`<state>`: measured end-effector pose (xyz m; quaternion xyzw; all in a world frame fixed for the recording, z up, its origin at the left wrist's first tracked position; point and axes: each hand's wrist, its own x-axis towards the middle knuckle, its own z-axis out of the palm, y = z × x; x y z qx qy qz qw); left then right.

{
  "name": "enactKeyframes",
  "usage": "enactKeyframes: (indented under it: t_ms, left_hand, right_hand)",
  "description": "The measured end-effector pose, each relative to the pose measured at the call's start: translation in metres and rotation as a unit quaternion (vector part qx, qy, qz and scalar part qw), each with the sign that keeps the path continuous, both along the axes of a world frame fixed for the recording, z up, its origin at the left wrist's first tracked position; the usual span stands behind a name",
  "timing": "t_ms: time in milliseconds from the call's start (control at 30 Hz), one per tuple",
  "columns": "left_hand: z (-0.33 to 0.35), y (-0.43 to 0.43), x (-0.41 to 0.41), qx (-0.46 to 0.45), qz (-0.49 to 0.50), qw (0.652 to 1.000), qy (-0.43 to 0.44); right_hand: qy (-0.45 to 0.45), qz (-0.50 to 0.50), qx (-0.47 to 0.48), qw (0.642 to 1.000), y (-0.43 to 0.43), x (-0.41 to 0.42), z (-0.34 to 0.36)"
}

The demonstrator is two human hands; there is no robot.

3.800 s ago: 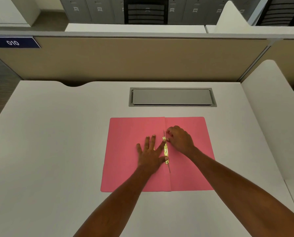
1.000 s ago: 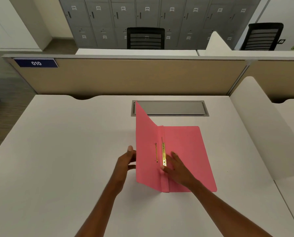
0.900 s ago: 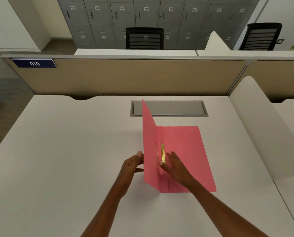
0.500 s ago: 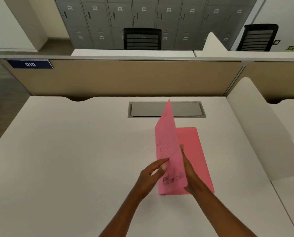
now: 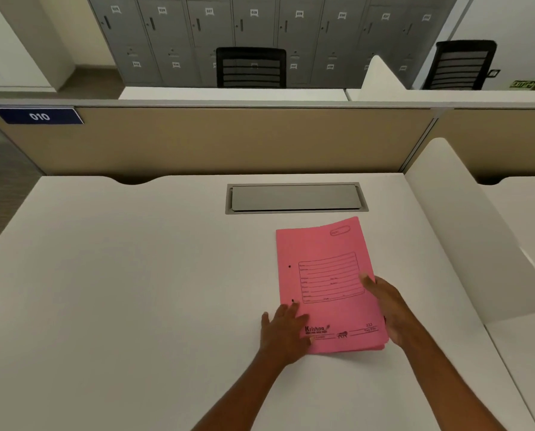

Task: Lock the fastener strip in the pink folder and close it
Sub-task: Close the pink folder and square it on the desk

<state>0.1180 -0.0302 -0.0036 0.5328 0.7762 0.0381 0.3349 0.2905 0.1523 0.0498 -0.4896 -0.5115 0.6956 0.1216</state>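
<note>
Flat pink card folder (image 5: 326, 284) lies closed on white desk (image 5: 135, 290), at 6 o'clock from grey cable hatch (image 5: 295, 198). Left hand (image 5: 283, 332) flat, fingers spread on its spine corner. Right hand (image 5: 387, 303) open, cupping right edge; fingertips hidden. Fastener strip hidden inside.

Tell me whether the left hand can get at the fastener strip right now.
Probably not: the pink folder is closed flat on the desk, its cover hiding the strip. The left hand rests on the spine-side corner and would have to lift the cover first.
</note>
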Motion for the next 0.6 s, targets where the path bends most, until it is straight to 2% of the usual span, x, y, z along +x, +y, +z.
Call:
enactKeyframes:
  t_ms: [67,133,233,333,600]
  left_hand:
    - [0.000,0.003,0.006,-0.003,0.000,0.999,0.032]
    - [-0.001,0.005,0.011,-0.004,0.001,0.999,0.050]
    - [-0.003,0.007,0.015,-0.004,0.009,0.998,0.058]
    - [-0.008,0.007,0.014,-0.003,0.013,0.998,0.059]
    - [-0.015,0.007,0.013,-0.006,0.012,0.998,0.053]
  right_hand:
    - [-0.097,-0.015,0.084,0.992,-0.003,-0.002,-0.006]
    - [-0.180,-0.002,0.170,0.969,-0.008,-0.005,-0.013]
    - [-0.242,0.052,0.259,0.934,-0.015,-0.010,-0.030]
    - [-0.360,0.116,0.330,0.865,-0.020,-0.010,-0.049]
    - [-0.464,0.268,0.402,0.743,-0.031,-0.002,-0.078]
